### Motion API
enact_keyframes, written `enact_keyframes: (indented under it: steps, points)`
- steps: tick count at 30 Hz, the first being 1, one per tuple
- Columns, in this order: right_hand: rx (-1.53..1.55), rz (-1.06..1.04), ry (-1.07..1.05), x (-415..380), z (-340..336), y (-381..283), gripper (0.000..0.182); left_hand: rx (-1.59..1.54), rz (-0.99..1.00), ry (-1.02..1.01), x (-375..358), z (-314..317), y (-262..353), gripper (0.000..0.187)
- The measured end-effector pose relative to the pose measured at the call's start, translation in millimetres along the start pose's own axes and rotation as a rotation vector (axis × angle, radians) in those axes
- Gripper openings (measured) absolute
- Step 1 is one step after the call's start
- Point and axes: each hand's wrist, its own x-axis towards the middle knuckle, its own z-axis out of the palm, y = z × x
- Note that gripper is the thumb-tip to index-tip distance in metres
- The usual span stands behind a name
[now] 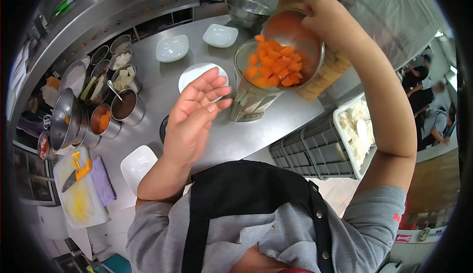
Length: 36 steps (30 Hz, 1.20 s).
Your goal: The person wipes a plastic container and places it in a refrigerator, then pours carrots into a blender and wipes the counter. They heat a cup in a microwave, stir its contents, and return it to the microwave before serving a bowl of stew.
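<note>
My right hand (327,19) grips the rim of a metal bowl (313,41), which is tipped to the left over a clear blender jar (246,100). Orange diced pieces (278,63) lie at the bowl's lower edge and the jar's mouth; how many are inside the jar I cannot tell. My left hand (199,100) is raised beside the jar with its fingers apart, holding nothing. Behind it, a white round plate (189,75) is partly hidden.
White bowls (172,49) stand at the back, another (139,167) at the front left. Metal containers (129,108) line the left side. A knife (74,177) lies on a cutting board (93,209). A grey crate (315,152) sits right; people (436,115) stand far right.
</note>
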Motion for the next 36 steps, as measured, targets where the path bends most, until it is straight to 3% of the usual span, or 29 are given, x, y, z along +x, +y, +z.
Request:
enact_keyframes:
  steps: [2, 4, 15, 20, 24, 26, 30, 32, 34, 36]
  points:
    - [-0.207, -0.135, 0.065, 1, 13, -2, 0.031, 0.13, 0.031, 0.036, -1, -13, -6, 0.054]
    - [-0.267, -0.087, 0.045, -5, 17, -20, 0.024, 0.22, 0.035, 0.074, -2, -21, -11, 0.053]
    - [-0.384, -0.507, 0.302, -43, 32, -69, 0.028, 0.785, 0.017, -0.086, 4, -35, -81, 0.046]
    - [-0.456, -0.554, 0.3, -55, 31, -78, 0.021, 0.735, -0.057, -0.049, 20, -39, -106, 0.04]
    - [-0.407, -0.472, 0.351, -51, 22, -56, 0.016, 0.472, -0.18, -0.078, 32, -33, -126, 0.04]
    - [-0.329, -0.411, 0.405, -51, 17, -35, 0.013, 0.473, -0.199, 0.014, 34, -28, -131, 0.033]
    - [0.023, -0.14, 0.59, -57, 10, 31, 0.016, 0.443, -0.132, 0.1, 38, -11, -126, 0.03]
    - [0.136, 0.161, 0.454, -73, 5, 79, 0.021, 0.496, -0.109, 0.082, 41, -11, -139, 0.03]
    - [0.717, 0.338, 0.429, -101, 10, 120, 0.019, 0.534, -0.099, 0.078, 41, -2, -150, 0.03]
    - [0.878, 0.417, 0.52, -136, 20, 154, 0.018, 0.494, -0.108, 0.061, 42, 12, -162, 0.026]
